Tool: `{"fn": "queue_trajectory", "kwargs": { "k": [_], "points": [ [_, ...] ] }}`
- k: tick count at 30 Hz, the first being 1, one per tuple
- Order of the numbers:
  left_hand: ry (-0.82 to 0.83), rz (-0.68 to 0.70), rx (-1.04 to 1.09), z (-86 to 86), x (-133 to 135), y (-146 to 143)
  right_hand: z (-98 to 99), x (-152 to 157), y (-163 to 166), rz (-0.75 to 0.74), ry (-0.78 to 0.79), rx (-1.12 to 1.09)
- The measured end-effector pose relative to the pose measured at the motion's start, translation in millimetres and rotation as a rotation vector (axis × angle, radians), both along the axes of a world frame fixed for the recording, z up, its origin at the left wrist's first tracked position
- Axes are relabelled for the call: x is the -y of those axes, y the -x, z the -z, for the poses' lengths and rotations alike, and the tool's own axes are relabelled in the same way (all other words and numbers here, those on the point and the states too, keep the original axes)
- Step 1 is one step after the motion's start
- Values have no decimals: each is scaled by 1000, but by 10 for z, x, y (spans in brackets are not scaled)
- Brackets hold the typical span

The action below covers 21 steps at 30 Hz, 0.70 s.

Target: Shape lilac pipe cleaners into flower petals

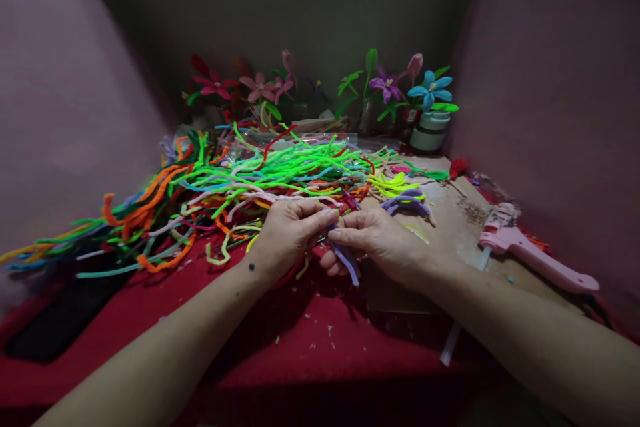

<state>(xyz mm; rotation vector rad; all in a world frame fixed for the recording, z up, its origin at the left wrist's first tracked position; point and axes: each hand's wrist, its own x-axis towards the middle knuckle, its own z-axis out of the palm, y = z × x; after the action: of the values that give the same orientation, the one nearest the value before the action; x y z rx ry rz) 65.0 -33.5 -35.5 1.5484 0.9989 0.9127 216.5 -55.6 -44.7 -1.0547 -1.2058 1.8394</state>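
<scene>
Close together over the front of the table, both hands pinch a purple pipe cleaner (346, 260). My left hand (287, 233) closes thumb and forefinger at its upper end. Beside it my right hand (377, 237) is also closed on the piece, its lower fingers curled underneath. The purple stem hangs down between the hands, and its upper part is hidden by the fingertips. More bent purple pipe cleaners (407, 203) lie just beyond my right hand, next to some yellow ones (393, 185).
A heap of coloured pipe cleaners (300, 167) spreads behind the hands. A pink glue gun (535, 253) rests on cardboard (450, 213) at right. Pipe-cleaner flowers (430, 89) stand at the back, one by a lidded jar (430, 131). A dark phone-like slab (65, 313) lies left on the red cloth (300, 353).
</scene>
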Motion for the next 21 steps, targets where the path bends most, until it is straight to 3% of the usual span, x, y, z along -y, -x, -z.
{"fn": "queue_trajectory", "kwargs": {
  "k": [6, 10, 16, 21],
  "points": [
    [328, 57, 252, 103, -59, 1, 78, -72, -17, 238, -152, -89],
    [492, 167, 230, 181, -49, -7, 152, -126, -32, 339, -233, -132],
    [383, 197, 20, 147, 43, -84, 161, -125, -28, 309, -188, -155],
    [311, 224, -146, 5, 82, -88, 146, -95, -38, 359, -294, -24]
  ]
}}
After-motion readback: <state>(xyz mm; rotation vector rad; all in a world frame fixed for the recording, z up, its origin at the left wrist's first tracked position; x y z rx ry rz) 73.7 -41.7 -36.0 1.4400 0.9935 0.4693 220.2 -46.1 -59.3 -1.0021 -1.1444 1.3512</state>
